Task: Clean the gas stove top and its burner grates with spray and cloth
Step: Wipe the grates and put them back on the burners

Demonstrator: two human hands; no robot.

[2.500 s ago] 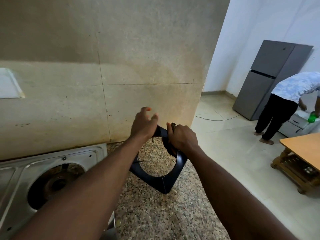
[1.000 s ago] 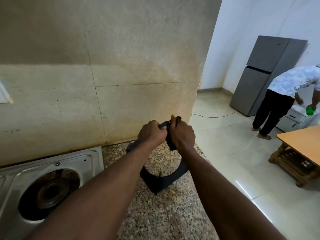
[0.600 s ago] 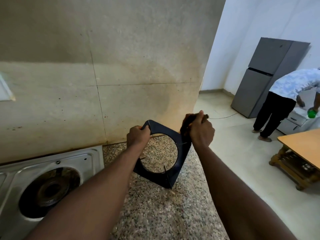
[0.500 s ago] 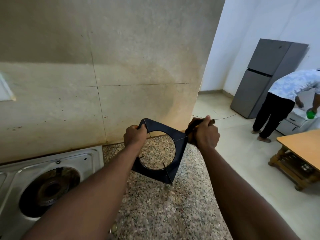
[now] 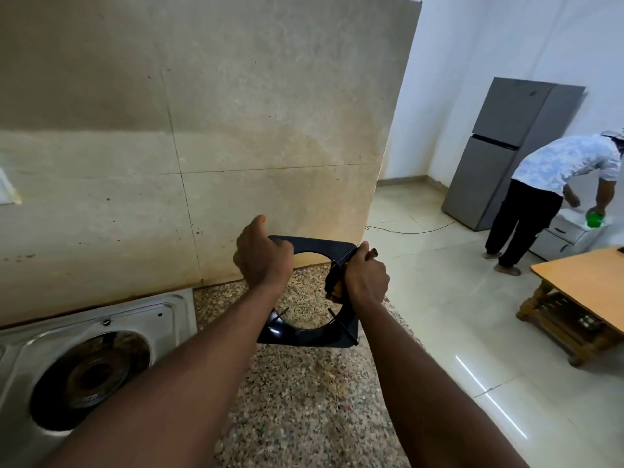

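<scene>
1. The black burner grate (image 5: 304, 334) tilts upright over the desk (image 5: 304, 400), right of the stove (image 5: 101, 332), with its opening facing the viewer.
2. The left hand (image 5: 261, 260) curls its fingers round the top-left corner.
3. The right hand (image 5: 366, 282) has its fingers clamping a cloth (image 5: 334, 282) on the right edge.

Reaches forward with both bare forearms, wrists close together.
Grips the burner grate (image 5: 304, 335) by its upper left corner with left hand (image 5: 261, 258), thumb raised; clenches right hand (image 5: 367, 282) round a dark cloth (image 5: 333, 282) against its right edge.
</scene>
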